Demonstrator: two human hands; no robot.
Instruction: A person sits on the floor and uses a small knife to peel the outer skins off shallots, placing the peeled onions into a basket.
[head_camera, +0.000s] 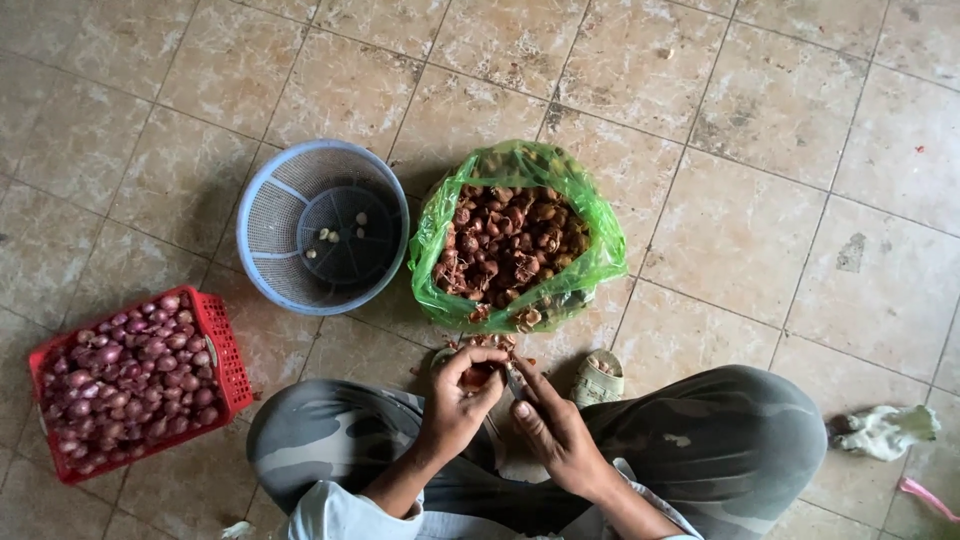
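While my left hand (455, 400) curls shut around a small shallot (477, 376), I keep my right hand (553, 432) just beside it, fingers closed on a small knife (518, 385) whose blade points up toward the shallot. The two hands almost touch at the fingertips, and both sit low over my crossed legs in grey-green camouflage trousers (720, 440). The shallot shows only as a reddish-brown patch between my left thumb and fingers; most of it is hidden by the grip.

Directly beyond the grip, a few loose peels (487, 343) lie on the tiled floor (760, 150), and just past them stands a green plastic bag (600, 240), open at the top and filled with brown shallot skins (508, 245). Beyond the grip and off to the left of the bag, almost touching it, stands a pale blue mesh basket (270, 215) with a few small pale peeled pieces (330, 235) on its dark bottom. Well to the left of my left hand, a red plastic crate (222, 355) holds a heap of unpeeled purple shallots (125, 375).

Just right of the knife hand, near my knee, a toe of a pale green sandal (598, 378) shows. Farther right, past my knee, a crumpled white and green rag (885, 430) lies on the floor, with a pink strip (928, 497) near the edge of view.
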